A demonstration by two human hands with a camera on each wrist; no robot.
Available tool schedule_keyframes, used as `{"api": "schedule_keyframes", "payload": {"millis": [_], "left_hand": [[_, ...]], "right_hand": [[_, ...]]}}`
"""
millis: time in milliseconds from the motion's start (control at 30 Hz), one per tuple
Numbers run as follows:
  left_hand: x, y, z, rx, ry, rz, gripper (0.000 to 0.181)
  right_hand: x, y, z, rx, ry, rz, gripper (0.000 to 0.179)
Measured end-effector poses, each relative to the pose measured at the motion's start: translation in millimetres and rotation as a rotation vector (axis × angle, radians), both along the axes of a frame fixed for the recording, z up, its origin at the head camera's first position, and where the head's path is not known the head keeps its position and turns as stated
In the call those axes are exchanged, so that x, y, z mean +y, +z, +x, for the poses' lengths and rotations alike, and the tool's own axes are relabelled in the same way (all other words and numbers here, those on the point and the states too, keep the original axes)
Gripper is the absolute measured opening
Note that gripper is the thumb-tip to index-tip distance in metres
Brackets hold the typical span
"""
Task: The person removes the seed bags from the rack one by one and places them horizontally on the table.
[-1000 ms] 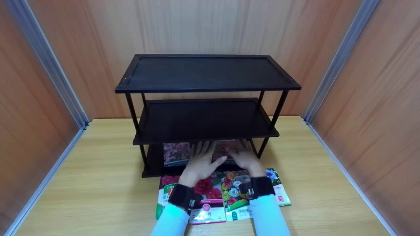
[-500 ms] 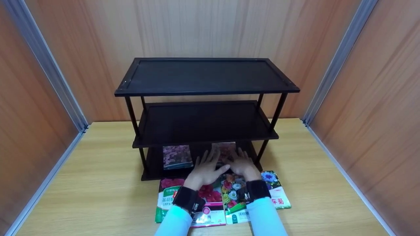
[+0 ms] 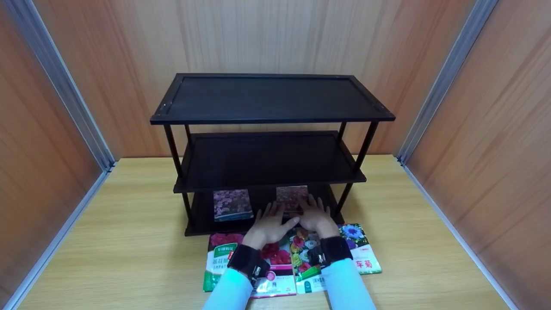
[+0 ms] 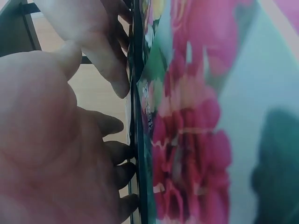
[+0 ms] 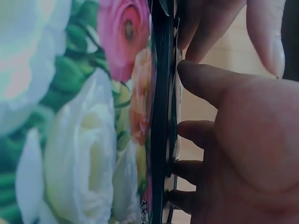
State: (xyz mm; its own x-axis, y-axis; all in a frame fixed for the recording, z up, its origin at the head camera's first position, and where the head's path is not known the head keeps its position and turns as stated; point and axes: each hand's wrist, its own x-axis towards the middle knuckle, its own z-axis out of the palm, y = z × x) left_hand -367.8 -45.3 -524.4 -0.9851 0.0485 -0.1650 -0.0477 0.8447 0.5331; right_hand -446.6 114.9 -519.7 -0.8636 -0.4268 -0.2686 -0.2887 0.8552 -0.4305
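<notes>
My left hand and my right hand reach side by side over the front edge of the rack's bottom shelf. Their fingers are extended and spread, and the thumbs nearly meet. Just beyond the fingers lies a flower-pictured packet; the right fingers overlap its right side, though contact is unclear. A purple-flowered packet stack lies left of it. Below my wrists, a red-flowered packet, a rose packet, a green-and-white packet and a blue-flowered packet lie on the table.
The dark three-tier rack has a top shelf and a middle shelf overhanging the bottom one. A front post stands right of my right hand. Wood panels enclose the light wooden table.
Both hands have drawn back toward the front edge of the bottom shelf, uncovering more of the right-hand packet. Over the last half second they have barely shifted.
</notes>
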Motion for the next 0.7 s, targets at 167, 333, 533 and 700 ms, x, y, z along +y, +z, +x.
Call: {"api": "schedule_keyframes", "payload": {"millis": [167,333,533,700], "left_hand": [[-0.1,0.8,-0.2,-0.016,-0.002,0.019,0.091],[-0.7,1.3,-1.0,-0.024,-0.011,0.046,0.092],[-2.7,2.9,-3.1,0.024,0.015,0.259,0.088],[-5.0,5.1,-7.4,0.164,0.068,0.547,0.071]], "right_hand": [[0,-0.5,-2.5,0.0,0.011,-0.035,0.07],[1,-2.7,-6.6,0.023,0.013,-0.128,0.07],[3,-3.3,-10.7,0.008,0.0,-0.328,0.065],[4,-3.1,-13.7,-0.016,0.057,-0.479,0.064]]}}
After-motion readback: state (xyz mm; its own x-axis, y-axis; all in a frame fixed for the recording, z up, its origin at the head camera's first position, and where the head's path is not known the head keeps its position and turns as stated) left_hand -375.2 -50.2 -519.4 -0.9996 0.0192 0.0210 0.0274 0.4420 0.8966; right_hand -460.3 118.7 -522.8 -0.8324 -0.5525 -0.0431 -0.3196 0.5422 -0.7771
